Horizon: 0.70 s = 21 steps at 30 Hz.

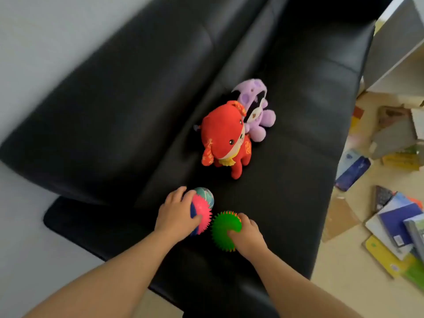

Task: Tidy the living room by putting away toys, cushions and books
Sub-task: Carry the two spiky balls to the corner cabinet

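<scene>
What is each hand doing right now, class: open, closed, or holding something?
Left hand: grips the pink spiky ball.
Right hand: grips the green spiky ball.

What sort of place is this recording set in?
Probably a home living room: a black leather sofa, a red plush toy and a purple plush toy on its seat, and books strewn over the floor beside it.

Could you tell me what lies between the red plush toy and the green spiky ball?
Only bare sofa seat separates the red plush toy from the green spiky ball, per the head view.
</scene>
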Available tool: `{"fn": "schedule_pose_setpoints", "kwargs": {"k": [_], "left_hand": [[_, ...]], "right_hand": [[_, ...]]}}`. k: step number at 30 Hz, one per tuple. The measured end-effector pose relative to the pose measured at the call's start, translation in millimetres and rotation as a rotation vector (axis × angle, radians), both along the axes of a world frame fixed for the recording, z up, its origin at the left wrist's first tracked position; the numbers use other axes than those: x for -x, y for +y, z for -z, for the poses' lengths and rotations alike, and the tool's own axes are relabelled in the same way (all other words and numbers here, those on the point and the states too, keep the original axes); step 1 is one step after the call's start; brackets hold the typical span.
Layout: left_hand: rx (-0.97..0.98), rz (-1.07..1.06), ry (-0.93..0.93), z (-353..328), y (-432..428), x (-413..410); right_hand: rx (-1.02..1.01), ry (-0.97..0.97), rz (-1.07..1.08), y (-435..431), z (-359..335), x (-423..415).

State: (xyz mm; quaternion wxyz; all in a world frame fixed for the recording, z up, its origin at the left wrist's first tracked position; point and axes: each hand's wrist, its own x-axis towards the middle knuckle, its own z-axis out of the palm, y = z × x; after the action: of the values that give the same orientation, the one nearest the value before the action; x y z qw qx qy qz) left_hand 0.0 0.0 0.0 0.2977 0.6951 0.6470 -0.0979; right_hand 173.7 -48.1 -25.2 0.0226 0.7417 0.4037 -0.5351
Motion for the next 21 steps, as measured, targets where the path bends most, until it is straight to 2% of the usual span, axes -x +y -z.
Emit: {"fn": "schedule_pose_setpoints", "kwargs": {"k": [5, 9, 16, 18, 21], "left_hand": [[0.084, 0.146, 0.079, 40, 7, 7], [0.078, 0.165, 0.053, 54, 7, 12], [0.020, 0.014, -0.077, 52, 11, 19], [-0.008, -0.059, -0.120, 47, 10, 19], [-0.042, -0.211, -0.267, 27, 10, 15]], "right_hand": [[0.113, -0.025, 0.058, 17, 35, 18], [0.163, -0.089, 0.072, 14, 59, 25], [0.047, -0.191, 0.022, 13, 56, 21], [0.012, -0.170, 0.093, 11, 48, 19], [-0.065, -0.074, 0.308, 7, 26, 9]]}}
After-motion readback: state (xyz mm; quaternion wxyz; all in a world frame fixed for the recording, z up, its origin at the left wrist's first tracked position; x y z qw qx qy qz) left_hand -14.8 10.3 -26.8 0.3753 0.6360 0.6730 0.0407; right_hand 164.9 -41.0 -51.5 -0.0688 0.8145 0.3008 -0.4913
